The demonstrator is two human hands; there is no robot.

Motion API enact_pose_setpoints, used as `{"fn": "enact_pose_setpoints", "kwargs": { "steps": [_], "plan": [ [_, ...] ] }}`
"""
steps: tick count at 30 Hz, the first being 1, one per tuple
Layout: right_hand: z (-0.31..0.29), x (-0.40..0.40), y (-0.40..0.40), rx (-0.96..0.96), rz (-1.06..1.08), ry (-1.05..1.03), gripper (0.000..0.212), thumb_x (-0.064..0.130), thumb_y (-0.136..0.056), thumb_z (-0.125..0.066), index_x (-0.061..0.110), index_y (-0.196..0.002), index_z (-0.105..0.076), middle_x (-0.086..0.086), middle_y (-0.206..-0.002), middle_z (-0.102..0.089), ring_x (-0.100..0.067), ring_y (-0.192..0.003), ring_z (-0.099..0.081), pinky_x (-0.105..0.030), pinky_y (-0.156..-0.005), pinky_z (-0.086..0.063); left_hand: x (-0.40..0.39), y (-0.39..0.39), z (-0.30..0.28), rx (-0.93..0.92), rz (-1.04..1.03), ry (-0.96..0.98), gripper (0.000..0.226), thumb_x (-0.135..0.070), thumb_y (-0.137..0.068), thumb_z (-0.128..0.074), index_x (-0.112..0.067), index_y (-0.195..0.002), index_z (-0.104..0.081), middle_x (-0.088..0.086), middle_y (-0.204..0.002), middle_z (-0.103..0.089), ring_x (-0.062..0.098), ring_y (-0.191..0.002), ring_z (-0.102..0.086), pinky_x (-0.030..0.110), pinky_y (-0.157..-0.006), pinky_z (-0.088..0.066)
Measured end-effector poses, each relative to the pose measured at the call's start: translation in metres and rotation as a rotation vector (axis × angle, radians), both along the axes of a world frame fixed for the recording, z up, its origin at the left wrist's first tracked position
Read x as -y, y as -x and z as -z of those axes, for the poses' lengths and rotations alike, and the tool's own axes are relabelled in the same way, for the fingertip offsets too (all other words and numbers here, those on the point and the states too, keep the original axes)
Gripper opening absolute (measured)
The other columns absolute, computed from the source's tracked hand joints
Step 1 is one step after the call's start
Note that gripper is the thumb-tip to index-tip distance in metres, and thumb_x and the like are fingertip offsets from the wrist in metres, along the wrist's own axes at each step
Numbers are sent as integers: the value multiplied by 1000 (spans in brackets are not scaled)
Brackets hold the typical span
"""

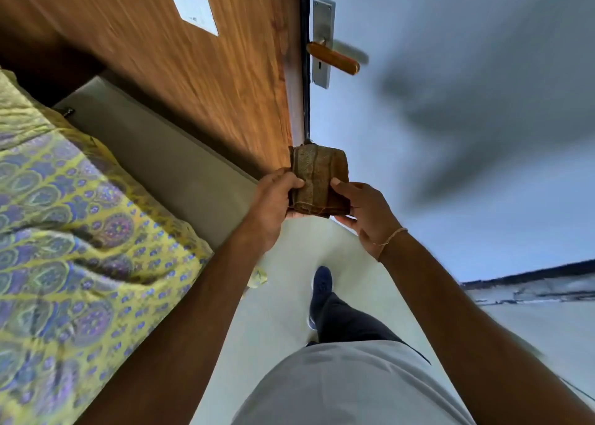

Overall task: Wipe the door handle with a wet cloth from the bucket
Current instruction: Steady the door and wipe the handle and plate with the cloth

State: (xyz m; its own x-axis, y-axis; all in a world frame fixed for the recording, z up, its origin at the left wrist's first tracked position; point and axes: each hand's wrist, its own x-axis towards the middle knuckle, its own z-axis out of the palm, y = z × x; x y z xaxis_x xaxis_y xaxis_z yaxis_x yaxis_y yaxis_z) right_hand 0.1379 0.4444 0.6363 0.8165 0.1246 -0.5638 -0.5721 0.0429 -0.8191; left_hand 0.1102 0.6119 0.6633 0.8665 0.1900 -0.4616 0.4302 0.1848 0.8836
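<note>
- Straight ahead in the head view, both bare hands hold a folded brown cloth (318,179) out in front of the body, low against the edge of the door.
- Left hand (273,204) is closed on the cloth's left side — thumb on top, fingers curled underneath.
- Right hand (367,213) is closed on the right side in the same way, thumb pressed on the upper face; a thin thread bracelet (391,237) circles that wrist.
- Cloth is coarse and woven, folded into a thick square pad with a darker stripe down the middle; whether it is wet cannot be told.
- Door handle (333,58) sits well above the cloth and apart from it — an orange-brown lever on a tall metal plate (322,41) with a keyhole below the lever.
- Handle plate is fixed to the pale grey-blue door (450,70), just beside a dark vertical seam.
- Left of that seam stands a wood-grain panel (193,70) bearing a white rectangular label (192,8).
- Far left lies a bed covered with a yellow and purple patterned sheet (80,231).
- Below the hands, a dark shoe (322,284) rests on the pale floor (273,312).
- No bucket shows in the frame.
</note>
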Motion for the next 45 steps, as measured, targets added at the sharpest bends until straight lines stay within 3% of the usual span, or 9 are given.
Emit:
{"fn": "enact_pose_setpoints", "kwargs": {
  "steps": [5, 10, 13, 18, 25, 31, 37, 41, 45],
  "plan": [
    [-6, -33, -70, 143, 38, 5, 15, 19, -96, -77, 8, -105, -71, -14, -109, -78, -30, -106, -77, -37, -89, -65, -54, -63, -5, 22, 8, 9, 13, -9, -100, -65, -7, -112, -69, 11, -102, -77, 21, -88, -78, 35, -74, -68],
    [-9, -69, -140, 338, -32, 305, 24, 25, -93, -81, 9, -103, -66, 5, -88, -71, 4, -74, -70, -6, -62, -51, -102, -136, -9, 32, 83, -94, 38, -4, -92, -77, 7, -126, -63, 29, -109, -73, 25, -92, -76, 32, -74, -67],
    [-5, -93, -165, 411, 17, 402, 37, 24, -90, -84, 17, -115, -57, 4, -104, -69, -4, -89, -68, -16, -74, -52, -122, -174, -17, 87, 64, -119, 27, 2, -90, -77, 3, -114, -65, 23, -100, -66, 24, -83, -71, 30, -67, -63],
    [-3, -126, -188, 487, 38, 376, 40, 0, -89, -73, 17, -121, -55, 0, -115, -65, -22, -106, -66, -7, -73, -51, -130, -218, -23, 73, 98, -158, 30, 2, -90, -78, 10, -115, -66, 24, -97, -69, 29, -84, -70, 30, -64, -63],
    [1, -141, -200, 553, -102, 399, 82, 17, -77, -75, 25, -152, -43, 3, -128, -67, -17, -111, -70, -29, -89, -62, -125, -268, -17, -60, 318, 35, 31, -14, -99, -71, 6, -122, -71, 26, -110, -79, 29, -96, -79, 32, -79, -68],
    [10, -146, -217, 351, 375, 359, 42, -7, -93, -70, 16, -128, -66, 9, -104, -80, -5, -93, -74, -27, -83, -58, -122, -316, -9, 9, 616, 38, 12, -12, -103, -65, -13, -100, -77, 11, -97, -80, 22, -90, -77, 30, -81, -63],
    [-6, -173, -214, 209, 819, 277, 36, -1, -99, -65, 26, -123, -67, 7, -109, -77, -13, -106, -74, -34, -98, -61, -161, -344, 0, 567, 701, -429, 9, -11, -101, -70, -11, -108, -75, -2, -96, -78, 8, -90, -73, 15, -77, -56],
    [-14, -193, -208, 268, 930, 278, 36, 25, -90, -71, 31, -126, -74, -2, -123, -79, -28, -119, -74, -52, -107, -57, -185, -352, 2, 920, 608, -567, 13, -16, -101, -66, -11, -108, -76, 1, -95, -76, 14, -83, -69, 30, -71, -57],
    [-38, -202, -201, 437, 913, 526, 37, 24, -94, -66, 21, -131, -71, 4, -120, -78, -21, -112, -75, -57, -104, -58, -188, -352, 1, 1383, 501, -787, 27, -8, -94, -70, -3, -120, -75, 13, -132, -73, 32, -117, -69, 44, -105, -51]
  ]
}}
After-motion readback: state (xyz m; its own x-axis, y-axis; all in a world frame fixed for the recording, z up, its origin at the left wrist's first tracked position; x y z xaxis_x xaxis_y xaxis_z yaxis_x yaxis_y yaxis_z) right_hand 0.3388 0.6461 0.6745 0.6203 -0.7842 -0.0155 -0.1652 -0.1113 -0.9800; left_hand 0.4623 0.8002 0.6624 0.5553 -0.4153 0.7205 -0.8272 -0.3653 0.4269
